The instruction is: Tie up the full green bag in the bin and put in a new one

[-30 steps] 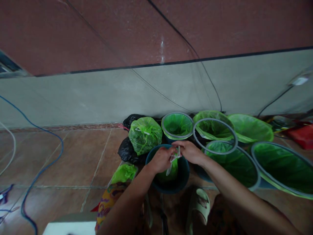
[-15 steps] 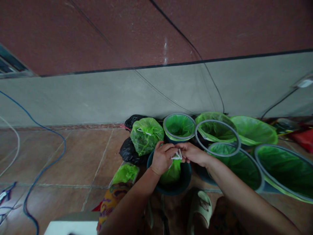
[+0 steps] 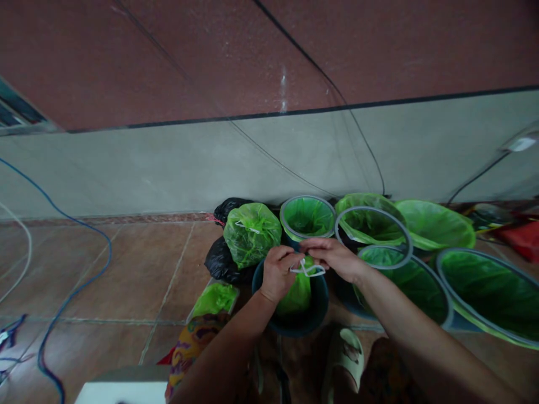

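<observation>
The white plastic drawstring [image 3: 307, 269] of the green bag [image 3: 297, 294] at frame centre is pinched by left hand [image 3: 277, 272] and right hand [image 3: 334, 257] above the dark round bin [image 3: 320, 314].

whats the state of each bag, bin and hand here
left hand: closed on the white drawstring
right hand: pinching the same drawstring
green bag: gathered, inside the dark bin
tied green bag: knotted shut, on the floor
black bags: closed
lined bins: open
</observation>
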A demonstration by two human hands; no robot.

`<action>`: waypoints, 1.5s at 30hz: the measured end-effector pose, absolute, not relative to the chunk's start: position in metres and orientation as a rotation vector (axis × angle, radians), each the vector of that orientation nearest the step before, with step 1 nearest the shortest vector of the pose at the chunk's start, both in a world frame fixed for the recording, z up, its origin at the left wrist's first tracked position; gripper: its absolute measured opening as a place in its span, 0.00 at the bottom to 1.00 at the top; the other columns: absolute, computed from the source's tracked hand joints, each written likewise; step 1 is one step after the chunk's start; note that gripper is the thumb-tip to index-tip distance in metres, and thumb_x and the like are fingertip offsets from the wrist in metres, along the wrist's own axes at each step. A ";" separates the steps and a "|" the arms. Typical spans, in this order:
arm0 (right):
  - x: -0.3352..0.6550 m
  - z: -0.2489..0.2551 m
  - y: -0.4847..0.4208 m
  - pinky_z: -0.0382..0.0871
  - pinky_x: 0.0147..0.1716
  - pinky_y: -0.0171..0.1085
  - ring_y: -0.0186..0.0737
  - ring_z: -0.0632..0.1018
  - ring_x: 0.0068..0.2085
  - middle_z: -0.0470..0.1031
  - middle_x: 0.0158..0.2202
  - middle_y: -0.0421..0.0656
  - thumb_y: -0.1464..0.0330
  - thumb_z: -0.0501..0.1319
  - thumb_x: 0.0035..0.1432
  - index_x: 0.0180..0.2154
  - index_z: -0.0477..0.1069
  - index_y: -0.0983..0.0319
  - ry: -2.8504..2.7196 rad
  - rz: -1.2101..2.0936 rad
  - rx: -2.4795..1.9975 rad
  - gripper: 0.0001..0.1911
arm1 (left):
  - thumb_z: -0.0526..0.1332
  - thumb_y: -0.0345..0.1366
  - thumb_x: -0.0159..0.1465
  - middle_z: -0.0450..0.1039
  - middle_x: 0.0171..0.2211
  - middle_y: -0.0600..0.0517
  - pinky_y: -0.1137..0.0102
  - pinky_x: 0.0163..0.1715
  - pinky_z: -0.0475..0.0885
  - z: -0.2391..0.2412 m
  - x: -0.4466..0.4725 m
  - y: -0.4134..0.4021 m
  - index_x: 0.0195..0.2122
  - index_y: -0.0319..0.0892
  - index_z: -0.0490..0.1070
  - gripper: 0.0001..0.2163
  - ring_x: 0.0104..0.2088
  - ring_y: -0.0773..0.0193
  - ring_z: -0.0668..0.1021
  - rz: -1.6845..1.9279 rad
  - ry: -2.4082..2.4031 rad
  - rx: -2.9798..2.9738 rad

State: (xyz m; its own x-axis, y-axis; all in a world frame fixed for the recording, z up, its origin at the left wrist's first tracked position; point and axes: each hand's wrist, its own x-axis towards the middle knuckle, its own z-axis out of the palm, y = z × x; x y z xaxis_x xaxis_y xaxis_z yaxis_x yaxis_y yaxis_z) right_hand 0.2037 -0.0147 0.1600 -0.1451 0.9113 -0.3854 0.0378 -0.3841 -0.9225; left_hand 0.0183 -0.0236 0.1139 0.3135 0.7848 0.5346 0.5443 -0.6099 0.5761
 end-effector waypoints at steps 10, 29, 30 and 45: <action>0.195 0.160 -0.019 0.53 0.21 0.32 0.30 0.63 0.22 0.63 0.20 0.33 0.62 0.62 0.47 0.33 0.72 0.62 -1.416 1.657 -1.395 0.12 | 0.61 0.34 0.66 0.72 0.34 0.51 0.72 0.36 0.72 0.101 0.021 -0.019 0.39 0.47 0.81 0.08 0.35 0.67 0.75 1.421 1.139 2.241; 0.207 0.145 -0.021 0.66 0.40 0.38 0.45 0.80 0.40 0.82 0.35 0.48 0.73 0.56 0.57 0.35 0.80 0.62 -2.286 0.627 -1.926 0.13 | 0.56 0.31 0.65 0.80 0.36 0.49 0.70 0.41 0.69 0.117 0.011 -0.021 0.37 0.44 0.80 0.11 0.38 0.62 0.79 0.515 1.319 2.175; 0.206 0.141 -0.022 0.66 0.40 0.38 0.47 0.81 0.41 0.82 0.36 0.50 0.73 0.55 0.58 0.35 0.80 0.63 -2.335 0.575 -1.990 0.13 | 0.56 0.30 0.64 0.80 0.37 0.48 0.69 0.41 0.69 0.117 0.011 -0.021 0.37 0.43 0.79 0.11 0.39 0.61 0.79 0.447 1.377 2.181; 0.214 0.133 -0.021 0.66 0.43 0.37 0.47 0.80 0.47 0.82 0.41 0.55 0.72 0.53 0.63 0.38 0.79 0.66 -2.484 0.686 -2.150 0.15 | 0.56 0.34 0.57 0.57 0.13 0.58 0.72 0.23 0.59 0.115 0.002 0.002 0.14 0.43 0.61 0.14 0.18 0.70 0.64 0.562 1.508 1.266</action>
State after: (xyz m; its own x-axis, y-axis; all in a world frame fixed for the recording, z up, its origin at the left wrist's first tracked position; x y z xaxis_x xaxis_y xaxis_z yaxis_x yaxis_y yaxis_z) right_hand 0.2138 -0.0206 0.1334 -0.1658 0.8938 -0.4167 0.9810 0.1062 -0.1626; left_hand 0.0017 0.0021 0.1155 0.0988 0.9082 -0.4067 0.4206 0.3322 0.8442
